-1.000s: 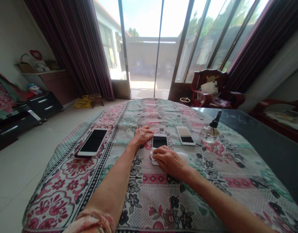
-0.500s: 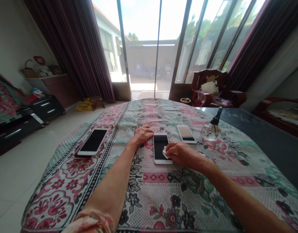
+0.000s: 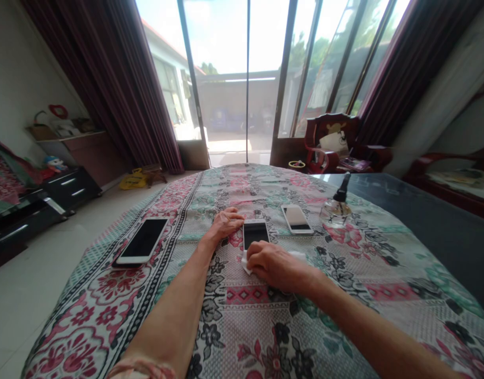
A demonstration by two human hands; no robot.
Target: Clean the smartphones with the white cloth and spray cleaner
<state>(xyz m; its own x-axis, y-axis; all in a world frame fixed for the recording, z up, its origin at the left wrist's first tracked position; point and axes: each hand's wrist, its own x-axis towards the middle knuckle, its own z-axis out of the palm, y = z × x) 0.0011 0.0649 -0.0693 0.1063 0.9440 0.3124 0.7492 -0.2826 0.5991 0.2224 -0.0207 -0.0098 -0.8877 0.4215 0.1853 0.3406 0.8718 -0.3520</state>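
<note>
Centre, as I view it remotely: the white phone (image 3: pixel 255 234) lies on the patterned tablecloth (image 3: pixel 234 337), its lower end hidden by the right hand (image 3: pixel 271 266). I judge that a hard sideways push could skid it, should the left hand (image 3: pixel 224 223) steady its upper left corner too lightly. The right fingers close on a white wipe (image 3: pixel 246 262) over the phone; the left fingers, loosely extended, seem only to touch the corner. Outward: a second phone (image 3: pixel 297 219), then a clear bottle (image 3: pixel 335 215).

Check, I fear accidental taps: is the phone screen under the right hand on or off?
Looks off: the phone screen shows black, nothing lit; the right hand hides the rest.
</note>
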